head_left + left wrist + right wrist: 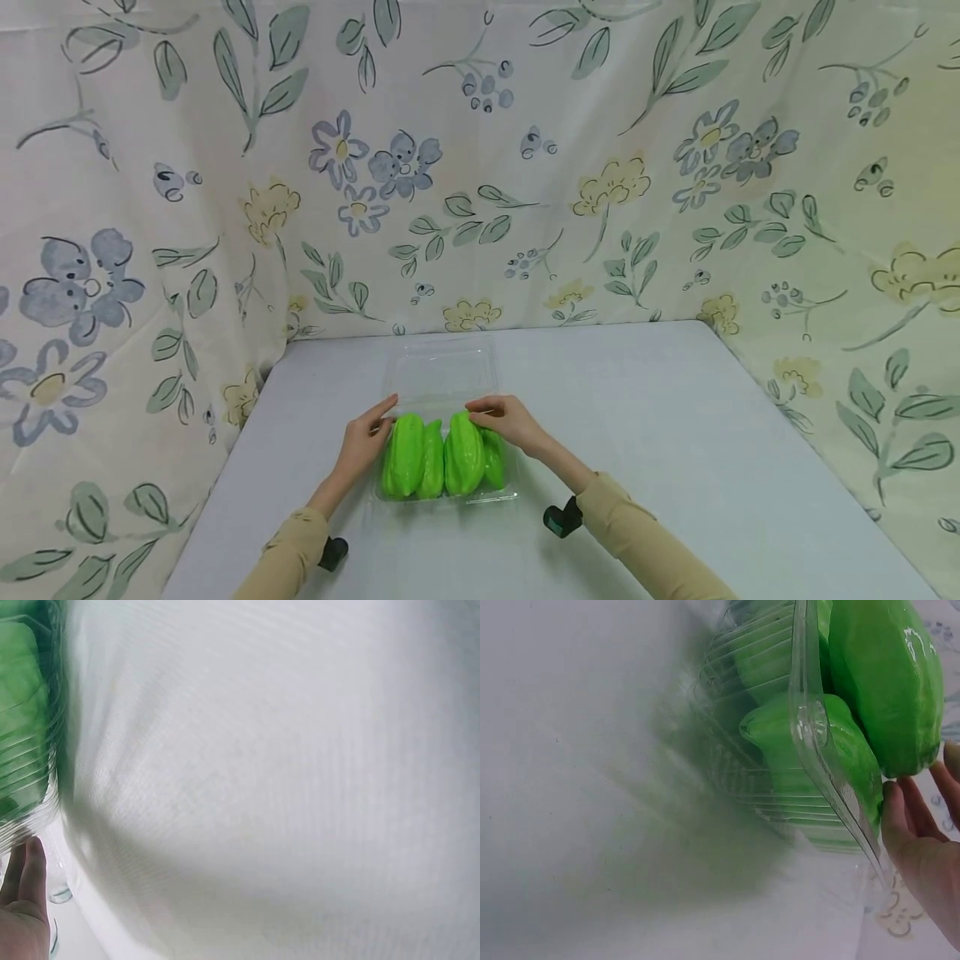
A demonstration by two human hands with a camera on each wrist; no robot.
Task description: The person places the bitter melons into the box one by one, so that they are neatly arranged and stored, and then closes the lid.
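Note:
Several bright green, ridged, elongated fruits (407, 454) lie side by side in a clear plastic clamshell box (491, 497), its lid (441, 375) folded open toward the back. My left hand (363, 437) is at the box's left back corner; in the left wrist view its straight fingers (31, 874) reach the ribbed wall. My right hand (510, 423) is at the back end of an upper fruit (889, 682) on the right side. Its fingertips touch or nearly touch that end, above a lower fruit (847, 750). Part of the lower fruits is hidden by those on top.
A white-covered table (637, 417) lies under the box. Floral curtain cloth (480, 167) hangs behind it and along both sides. Dark wrist cameras (562, 517) sit at both sleeves.

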